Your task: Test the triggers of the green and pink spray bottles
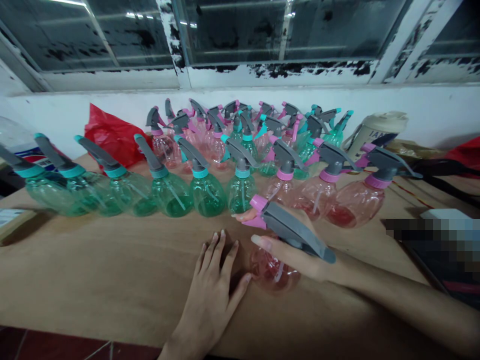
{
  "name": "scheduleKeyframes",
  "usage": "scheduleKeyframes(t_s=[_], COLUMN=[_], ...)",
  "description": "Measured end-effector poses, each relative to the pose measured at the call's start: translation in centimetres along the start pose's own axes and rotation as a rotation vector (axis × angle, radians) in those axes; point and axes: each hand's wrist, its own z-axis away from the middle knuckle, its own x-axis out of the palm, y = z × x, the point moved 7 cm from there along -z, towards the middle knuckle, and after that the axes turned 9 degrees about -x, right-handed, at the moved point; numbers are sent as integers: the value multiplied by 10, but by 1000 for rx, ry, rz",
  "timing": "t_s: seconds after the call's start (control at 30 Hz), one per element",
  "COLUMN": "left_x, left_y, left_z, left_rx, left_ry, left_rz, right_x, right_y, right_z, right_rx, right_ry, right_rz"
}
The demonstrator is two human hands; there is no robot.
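Observation:
My right hand point(303, 255) is closed around the neck of a pink spray bottle point(275, 272) with a grey and pink trigger head, its nozzle facing left. The bottle's base is at the tabletop; whether it rests there I cannot tell. To its left my left hand point(212, 285) lies flat on the wooden table point(93, 270), fingers spread, the thumb close to the bottle. Just behind the hands runs a row of spray bottles: green ones point(208, 195) with turquoise collars at left and middle, pink ones point(356, 202) at right.
More green and pink spray bottles point(217, 150) crowd against the wall. A red plastic bag point(112, 135) lies back left, and a pale cylindrical container point(375, 132) stands back right. A dark, partly pixelated object point(442, 265) is at the right edge. Windows point(281, 35) rise behind.

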Motion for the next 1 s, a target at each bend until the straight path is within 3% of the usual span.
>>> scheduleKeyframes(t_s=[0.67,1.0], left_x=[1,2], left_y=[-1,-1], left_z=[1,0], left_rx=[-10,-17], left_ry=[2,-32], left_rz=[12,-5], right_x=[0,0], right_y=[-3,4], right_z=[-7,-1], right_rx=[4,81], right_ry=[-80,-70], right_rz=[38,-26])
